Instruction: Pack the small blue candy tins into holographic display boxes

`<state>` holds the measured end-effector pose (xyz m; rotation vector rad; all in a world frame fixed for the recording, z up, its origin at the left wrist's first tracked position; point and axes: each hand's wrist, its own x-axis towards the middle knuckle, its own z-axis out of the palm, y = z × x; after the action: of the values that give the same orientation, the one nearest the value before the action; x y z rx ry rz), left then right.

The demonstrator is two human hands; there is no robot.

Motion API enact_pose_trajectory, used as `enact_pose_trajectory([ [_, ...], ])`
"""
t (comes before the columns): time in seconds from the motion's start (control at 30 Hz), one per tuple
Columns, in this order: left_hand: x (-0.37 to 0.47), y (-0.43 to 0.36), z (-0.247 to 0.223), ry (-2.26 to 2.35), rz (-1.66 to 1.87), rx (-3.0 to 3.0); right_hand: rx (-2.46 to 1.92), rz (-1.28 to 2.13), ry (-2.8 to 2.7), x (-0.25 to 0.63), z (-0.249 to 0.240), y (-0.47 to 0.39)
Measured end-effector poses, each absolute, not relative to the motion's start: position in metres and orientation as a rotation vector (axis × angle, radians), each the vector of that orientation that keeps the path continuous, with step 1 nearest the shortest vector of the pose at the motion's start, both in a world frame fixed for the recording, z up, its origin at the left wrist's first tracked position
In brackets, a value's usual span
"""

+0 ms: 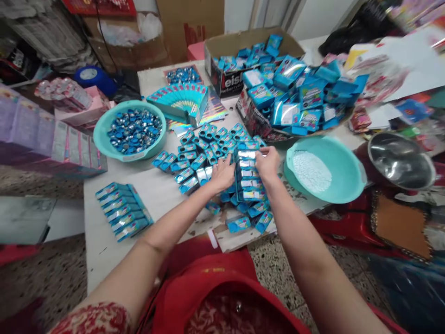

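Blue boxes (199, 161) heaped on a table (165, 192) beside basins (344, 169) suggest a packing workshop.

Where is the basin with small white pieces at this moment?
In the head view, the turquoise basin sits to the right of the right hand, just left of the metal bowl.

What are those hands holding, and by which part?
The right hand holds a row of small blue boxes near its upper right edge. The left hand is at the row's left side; whether it grips cannot be told.
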<state>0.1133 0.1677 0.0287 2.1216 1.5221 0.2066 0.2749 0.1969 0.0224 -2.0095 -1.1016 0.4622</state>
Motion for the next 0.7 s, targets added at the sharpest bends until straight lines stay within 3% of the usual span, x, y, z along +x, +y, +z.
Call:
enact_pose_trajectory([
  [0.2,-0.003,0.078,0.016,1.283,-0.123,1.804,-1.628,0.163,-1.249,0.255,0.046,0.112],
  [0.3,-0.027,0.013,-0.011,1.307,-0.225,1.583,-1.369,0.392,-1.626,0.211,0.039,0.032],
  [0.4,-0.021,-0.023,-0.037,1.369,-0.117,1.526,-1.306,0.749,-1.995,0.171,0.001,-0.026],
  [0.53,-0.015,-0.027,-0.052,1.413,-0.032,1.545,-1.386,0.81,-2.429,0.155,-0.049,-0.046],
  [0.7,-0.019,-0.021,-0.054,1.436,-0.042,1.528,-1.296,0.742,-2.699,0.163,-0.06,-0.047],
])
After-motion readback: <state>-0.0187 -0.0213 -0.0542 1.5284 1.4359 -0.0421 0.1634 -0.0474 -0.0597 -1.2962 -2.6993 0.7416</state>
